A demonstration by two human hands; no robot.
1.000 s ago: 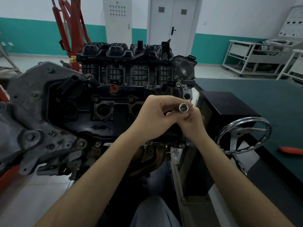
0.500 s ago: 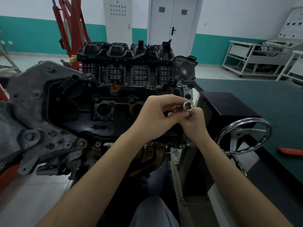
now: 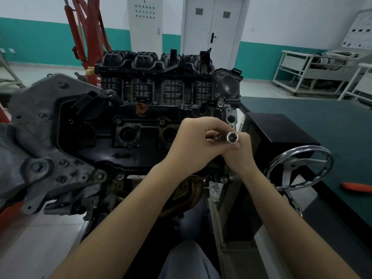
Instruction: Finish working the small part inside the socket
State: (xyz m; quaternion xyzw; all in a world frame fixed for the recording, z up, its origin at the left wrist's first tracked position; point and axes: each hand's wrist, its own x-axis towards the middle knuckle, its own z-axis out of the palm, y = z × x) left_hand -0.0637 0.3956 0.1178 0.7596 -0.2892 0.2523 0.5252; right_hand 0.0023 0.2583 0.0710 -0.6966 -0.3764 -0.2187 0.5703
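Pinching a small chrome-plated steel socket (image 3: 232, 137) with its dark extension bar (image 3: 218, 138), the fingertips of both hands meet in front of the engine. The left hand (image 3: 194, 144) curls its fingers and thumb round the bar end, while the right hand (image 3: 240, 153) grips the socket's barrel from below, its open mouth turned toward the camera. The two hands touch each other, held in the air just above the right end of the black plastic valve cover (image 3: 128, 137).

Judging by its look, the socket is hard, rigid and fairly light but dense for its size; the polished chrome is likely to be slippery, so the barrel's sides seem the best place to hold it, with the other hand on the bar close to the joint. It should not be fragile, though it could roll away or fall into one of the open plug wells (image 3: 127, 134) if it slipped.

Behind the cover rises the ribbed black plastic intake manifold (image 3: 157, 77), with a grey metal throttle body (image 3: 228, 85) at its right end and a rough grey cast timing cover (image 3: 42, 137) at the left. To the right stands a chrome spoked handwheel (image 3: 300, 168) beside a dark green bench top (image 3: 322, 121), where an orange tool handle (image 3: 356, 187) lies.

A moulded mark on the manifold and a small plate under the cover carry writing, but both are too small to read.
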